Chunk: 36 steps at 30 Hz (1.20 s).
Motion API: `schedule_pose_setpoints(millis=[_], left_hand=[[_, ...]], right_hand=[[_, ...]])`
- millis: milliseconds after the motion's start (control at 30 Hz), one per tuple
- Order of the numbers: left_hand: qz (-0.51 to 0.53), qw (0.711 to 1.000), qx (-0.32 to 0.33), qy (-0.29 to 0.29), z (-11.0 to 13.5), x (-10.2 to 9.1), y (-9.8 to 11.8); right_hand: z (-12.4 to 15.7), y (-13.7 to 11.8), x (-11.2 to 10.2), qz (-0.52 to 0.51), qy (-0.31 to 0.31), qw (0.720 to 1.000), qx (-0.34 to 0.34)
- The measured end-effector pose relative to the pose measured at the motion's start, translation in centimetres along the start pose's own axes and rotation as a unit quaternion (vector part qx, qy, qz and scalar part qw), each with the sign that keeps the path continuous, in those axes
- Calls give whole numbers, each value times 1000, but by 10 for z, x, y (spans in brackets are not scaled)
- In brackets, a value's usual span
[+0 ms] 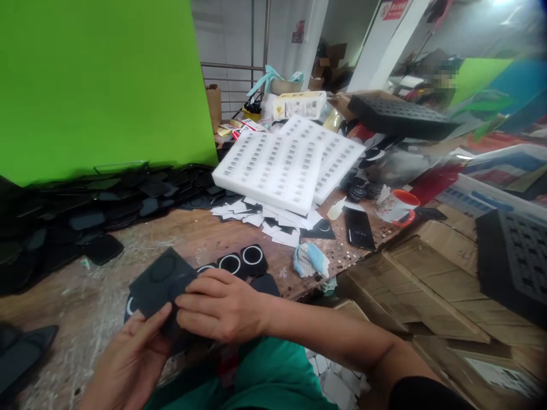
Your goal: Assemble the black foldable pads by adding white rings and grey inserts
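Black and square-cornered, a panel (pixel 156 279) with a faint ring on it was held above the wooden tabletop (pixel 149 233), on the near side of the front white foam tray (pixel 267 171) and to its left. The left hand (pixel 141 347) had its grip closed on the panel's lower edge, thumb on top; the right hand (pixel 222 307) had its grip closed at the panel's right side, fingers bent over it. Along the tray's near edge lay loose paper slips (pixel 282 234), and farther out on that side sat black pads with white rings (pixel 248 265) and a blue-and-white cloth (pixel 311 259). Right of the tray were a dark phone (pixel 359 228) and a mug (pixel 392 206) with an orange rim. Left of the tray spread a heap of black pieces (pixel 89 216), with a green board (pixel 102 85) rising behind them.
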State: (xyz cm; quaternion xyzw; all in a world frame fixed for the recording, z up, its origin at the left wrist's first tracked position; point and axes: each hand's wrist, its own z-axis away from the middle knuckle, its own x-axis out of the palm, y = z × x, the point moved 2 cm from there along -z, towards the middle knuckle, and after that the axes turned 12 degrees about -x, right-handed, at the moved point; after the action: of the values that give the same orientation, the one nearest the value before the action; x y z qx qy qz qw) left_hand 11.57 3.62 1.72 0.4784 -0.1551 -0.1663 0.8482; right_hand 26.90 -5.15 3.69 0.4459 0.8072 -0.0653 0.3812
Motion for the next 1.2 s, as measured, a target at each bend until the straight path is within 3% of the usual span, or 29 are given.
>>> schedule_pose_setpoints(millis=[100,200,333,400,467,633,867,1067,1200], left_hand=[[87,995,-43,-22,11,-2,0],[137,987,-62,-61,22,4,0],[154,982,-36,-104,26,5,1],[161,980,-30,-110,27,1,1],[165,980,-27,-111,29,-4,0],[166,981,-22,-101,34,-15,0],[136,987,-29,-78,34,-32,-13],[228,970,-46,-65,30,-41,-15],[269,958,-74,-65,30,-44,-13]], right_hand=[[5,-6,2,-50,70,988,132],[9,-5,5,-139,119,947,263],[11,-6,17,-267,101,889,357],[9,-10,19,-276,89,877,382],[4,-12,18,-241,98,892,368],[-18,-13,17,-148,66,961,226],[-36,-10,30,-282,-1,936,213],[-35,-23,34,-113,-13,987,110],[-24,-30,40,-53,-16,997,46]])
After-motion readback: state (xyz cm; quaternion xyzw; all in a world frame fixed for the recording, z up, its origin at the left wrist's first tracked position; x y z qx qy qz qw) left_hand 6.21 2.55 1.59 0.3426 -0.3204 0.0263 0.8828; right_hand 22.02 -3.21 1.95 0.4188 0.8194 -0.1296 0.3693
